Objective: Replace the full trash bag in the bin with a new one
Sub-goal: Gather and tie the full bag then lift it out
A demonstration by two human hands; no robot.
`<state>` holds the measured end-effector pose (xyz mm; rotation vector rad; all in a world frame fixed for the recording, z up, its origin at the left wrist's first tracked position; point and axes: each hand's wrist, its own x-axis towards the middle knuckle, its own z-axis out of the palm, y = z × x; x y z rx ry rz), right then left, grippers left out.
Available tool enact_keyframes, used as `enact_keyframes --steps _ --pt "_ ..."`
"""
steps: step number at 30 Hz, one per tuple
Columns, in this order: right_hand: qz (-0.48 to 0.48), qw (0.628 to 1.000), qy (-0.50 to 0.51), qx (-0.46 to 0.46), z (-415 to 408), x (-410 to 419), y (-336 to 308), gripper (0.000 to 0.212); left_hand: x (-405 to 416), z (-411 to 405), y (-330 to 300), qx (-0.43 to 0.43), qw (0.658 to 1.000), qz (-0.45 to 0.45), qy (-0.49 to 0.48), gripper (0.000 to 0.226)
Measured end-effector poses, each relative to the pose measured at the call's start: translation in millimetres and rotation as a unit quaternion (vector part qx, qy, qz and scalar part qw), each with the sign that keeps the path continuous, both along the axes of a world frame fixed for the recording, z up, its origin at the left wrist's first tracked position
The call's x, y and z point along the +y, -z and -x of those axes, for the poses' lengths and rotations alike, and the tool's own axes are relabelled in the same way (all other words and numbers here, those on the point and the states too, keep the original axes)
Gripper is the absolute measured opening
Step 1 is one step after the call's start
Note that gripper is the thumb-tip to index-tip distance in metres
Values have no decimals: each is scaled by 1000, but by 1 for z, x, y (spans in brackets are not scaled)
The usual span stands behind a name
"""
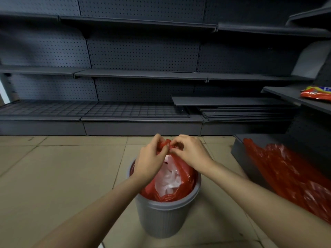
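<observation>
A grey ribbed bin [166, 219] stands on the floor in front of me. Inside it sits a red trash bag [186, 178] filled with crumpled white paper [168, 179]. Above the bin, my left hand [149, 161] and my right hand [189, 153] meet at the bag's gathered top edges. Both hands pinch red plastic between fingers and thumb. A second red bag [290, 176] lies spread out flat at the right, draped from the base of the right shelf unit onto the floor.
Dark metal store shelving [139, 76] runs along the back, with loose shelf boards [232, 108] stacked on its lowest level at the right. A second shelf unit at the right holds a red packet [317, 93]. The floor is beige tile [53, 176].
</observation>
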<state>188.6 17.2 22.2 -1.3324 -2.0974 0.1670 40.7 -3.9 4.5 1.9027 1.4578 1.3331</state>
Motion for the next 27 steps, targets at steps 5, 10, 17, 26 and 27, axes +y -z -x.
enact_keyframes --steps 5,10,17,26,27 --pt "2 999 -46 6 -2 0 1 4 -1 14 8 53 999 -9 -2 11" --pt "23 998 -56 2 5 1 4 7 -4 20 14 225 968 -114 -6 27" --pt "59 997 -46 -29 12 5 16 9 3 26 19 343 921 -184 -35 27" --pt "49 997 -19 -65 7 7 26 27 8 24 24 423 887 -177 -58 29" --pt "52 996 -25 -66 7 5 26 29 9 24 24 424 890 -157 -58 27"
